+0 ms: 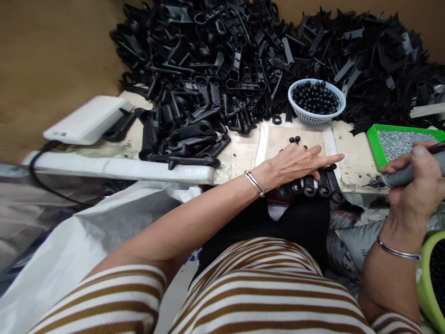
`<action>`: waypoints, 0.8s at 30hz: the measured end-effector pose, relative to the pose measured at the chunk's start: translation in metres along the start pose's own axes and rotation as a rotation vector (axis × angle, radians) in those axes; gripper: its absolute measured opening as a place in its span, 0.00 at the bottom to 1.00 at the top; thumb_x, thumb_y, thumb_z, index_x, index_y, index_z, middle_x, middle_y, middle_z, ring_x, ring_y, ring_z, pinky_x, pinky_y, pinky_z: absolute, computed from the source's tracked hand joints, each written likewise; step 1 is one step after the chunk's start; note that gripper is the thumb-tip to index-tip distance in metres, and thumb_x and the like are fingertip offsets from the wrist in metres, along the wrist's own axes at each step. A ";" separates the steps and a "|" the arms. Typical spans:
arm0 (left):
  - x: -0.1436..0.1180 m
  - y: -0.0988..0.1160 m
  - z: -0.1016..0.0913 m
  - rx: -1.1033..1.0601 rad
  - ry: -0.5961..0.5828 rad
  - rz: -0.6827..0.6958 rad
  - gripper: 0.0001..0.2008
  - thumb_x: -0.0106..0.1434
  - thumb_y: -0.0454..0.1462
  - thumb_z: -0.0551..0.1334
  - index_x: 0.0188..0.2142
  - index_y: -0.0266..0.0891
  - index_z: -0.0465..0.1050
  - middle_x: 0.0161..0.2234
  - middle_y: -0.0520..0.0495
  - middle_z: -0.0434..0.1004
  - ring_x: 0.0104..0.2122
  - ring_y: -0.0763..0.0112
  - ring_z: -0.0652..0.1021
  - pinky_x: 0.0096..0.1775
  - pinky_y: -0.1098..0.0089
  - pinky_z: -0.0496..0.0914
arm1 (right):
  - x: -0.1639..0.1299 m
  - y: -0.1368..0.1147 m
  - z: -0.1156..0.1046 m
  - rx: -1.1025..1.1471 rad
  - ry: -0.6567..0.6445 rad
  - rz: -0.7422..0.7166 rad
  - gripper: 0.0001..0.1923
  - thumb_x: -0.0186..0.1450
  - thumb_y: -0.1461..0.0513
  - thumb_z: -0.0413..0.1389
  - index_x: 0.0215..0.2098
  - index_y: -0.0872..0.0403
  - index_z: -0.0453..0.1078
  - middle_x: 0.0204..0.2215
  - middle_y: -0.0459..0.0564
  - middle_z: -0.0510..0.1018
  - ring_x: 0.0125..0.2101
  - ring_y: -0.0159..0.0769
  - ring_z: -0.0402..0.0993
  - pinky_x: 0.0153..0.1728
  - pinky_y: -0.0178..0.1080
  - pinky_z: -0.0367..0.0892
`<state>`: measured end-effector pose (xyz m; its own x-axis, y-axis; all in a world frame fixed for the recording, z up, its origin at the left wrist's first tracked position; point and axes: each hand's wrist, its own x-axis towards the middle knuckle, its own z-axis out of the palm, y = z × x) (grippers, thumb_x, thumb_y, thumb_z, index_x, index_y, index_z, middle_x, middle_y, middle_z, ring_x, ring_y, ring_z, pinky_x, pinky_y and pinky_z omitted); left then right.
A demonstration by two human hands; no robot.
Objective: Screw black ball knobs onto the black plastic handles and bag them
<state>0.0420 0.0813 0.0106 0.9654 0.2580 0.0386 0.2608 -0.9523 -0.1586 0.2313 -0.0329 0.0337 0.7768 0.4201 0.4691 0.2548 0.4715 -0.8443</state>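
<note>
My left hand reaches over a row of black plastic handle-like parts lying side by side at the table's front edge. Its fingers are spread, the index pointing right, and it partly covers the row. Just beyond it, a few small black balls rest on a white-edged board. At the right, my right hand is wrapped around a grey electric screwdriver, whose tip points left, apart from the parts.
A light blue basket of black balls stands behind the board. A green tray of small screws sits at the right. Large piles of black plastic parts fill the back. A white box with a cable lies left.
</note>
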 end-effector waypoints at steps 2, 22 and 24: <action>0.006 0.001 -0.002 0.015 -0.017 0.043 0.31 0.74 0.46 0.48 0.71 0.53 0.35 0.45 0.42 0.70 0.30 0.69 0.75 0.31 0.70 0.63 | -0.002 0.001 0.000 -0.006 -0.009 -0.003 0.06 0.49 0.65 0.58 0.28 0.55 0.71 0.13 0.39 0.68 0.11 0.29 0.62 0.14 0.34 0.63; 0.019 -0.007 -0.004 -0.185 -0.010 0.063 0.12 0.74 0.40 0.51 0.48 0.36 0.68 0.39 0.41 0.79 0.32 0.67 0.78 0.30 0.70 0.61 | -0.005 0.004 -0.006 -0.001 0.021 0.045 0.09 0.49 0.64 0.60 0.29 0.57 0.70 0.12 0.40 0.68 0.11 0.30 0.63 0.14 0.35 0.64; 0.013 -0.009 -0.008 -0.212 0.021 0.029 0.13 0.74 0.41 0.51 0.48 0.36 0.69 0.39 0.41 0.79 0.31 0.68 0.77 0.29 0.70 0.60 | -0.002 0.002 -0.009 -0.022 0.029 0.034 0.09 0.49 0.63 0.61 0.29 0.56 0.69 0.13 0.38 0.68 0.11 0.29 0.62 0.14 0.34 0.64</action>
<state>0.0525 0.0925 0.0206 0.9719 0.2281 0.0583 0.2254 -0.9730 0.0505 0.2355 -0.0397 0.0286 0.8018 0.4126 0.4323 0.2401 0.4401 -0.8653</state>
